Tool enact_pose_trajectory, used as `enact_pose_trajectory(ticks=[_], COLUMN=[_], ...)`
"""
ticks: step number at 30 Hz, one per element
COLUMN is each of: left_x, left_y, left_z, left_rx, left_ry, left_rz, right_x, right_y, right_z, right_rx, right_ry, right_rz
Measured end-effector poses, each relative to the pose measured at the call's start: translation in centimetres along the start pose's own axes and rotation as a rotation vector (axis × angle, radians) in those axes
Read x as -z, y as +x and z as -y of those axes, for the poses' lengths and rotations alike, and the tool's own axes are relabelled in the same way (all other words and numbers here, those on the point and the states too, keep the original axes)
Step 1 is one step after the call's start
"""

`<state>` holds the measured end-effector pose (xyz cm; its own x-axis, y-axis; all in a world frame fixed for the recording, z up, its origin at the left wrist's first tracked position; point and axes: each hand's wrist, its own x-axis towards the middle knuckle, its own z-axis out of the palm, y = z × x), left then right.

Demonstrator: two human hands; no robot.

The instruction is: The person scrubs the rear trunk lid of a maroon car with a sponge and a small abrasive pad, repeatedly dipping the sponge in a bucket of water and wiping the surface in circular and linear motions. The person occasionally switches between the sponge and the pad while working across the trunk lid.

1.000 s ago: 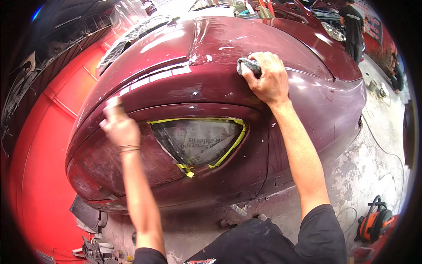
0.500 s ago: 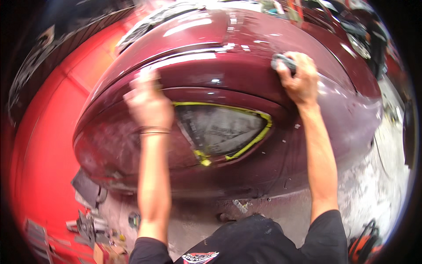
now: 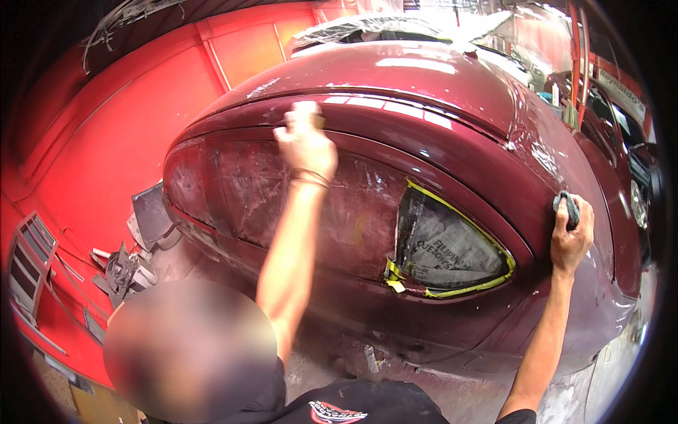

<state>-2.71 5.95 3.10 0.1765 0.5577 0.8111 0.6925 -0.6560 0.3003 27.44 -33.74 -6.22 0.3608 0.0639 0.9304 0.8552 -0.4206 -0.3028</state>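
Observation:
A maroon car body fills the middle of the view. My right hand grips a dark grey wadded pad against the rear part of the car, at the right. Over the roof edge above the side windows, my left hand is closed and blurred by motion. A small brownish patch shows beside its fingers, too smeared to name. Between the hands and lower down, a rear side window is covered with printed paper and edged with yellow masking tape.
A red wall runs along the left. Below it stand a grey metal frame and a pile of dark parts. Clear plastic sheeting lies behind the roof. Another dark red car stands at far right.
My view has swung left, so the car sits further right in the picture. My right hand has moved rearward and down along the body with the pad. The left hand stays near the roof edge.

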Motion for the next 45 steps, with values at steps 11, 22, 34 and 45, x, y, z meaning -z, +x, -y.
enact_pose_trajectory(ticks=[11,22,34,45], left_x=[0.4,5.3,13.4,19.0], left_y=[6.1,-16.7,-42.0,-46.0], left_z=[12.7,-9.1,6.6,12.7], left_rx=[-0.002,-0.259,1.659,1.807], left_ry=[0.095,-1.113,-1.854,-1.76], left_rz=[-0.058,0.427,0.854,0.754], right_x=[-0.4,4.0,11.8,12.5], right_y=[-0.2,-5.8,-15.6,-10.9], right_z=[0.6,12.3,21.6,24.8], right_rx=[-0.023,-0.353,-0.127,0.498], right_ry=[0.034,0.667,1.842,2.361], right_rz=[-0.024,0.091,1.496,1.386])
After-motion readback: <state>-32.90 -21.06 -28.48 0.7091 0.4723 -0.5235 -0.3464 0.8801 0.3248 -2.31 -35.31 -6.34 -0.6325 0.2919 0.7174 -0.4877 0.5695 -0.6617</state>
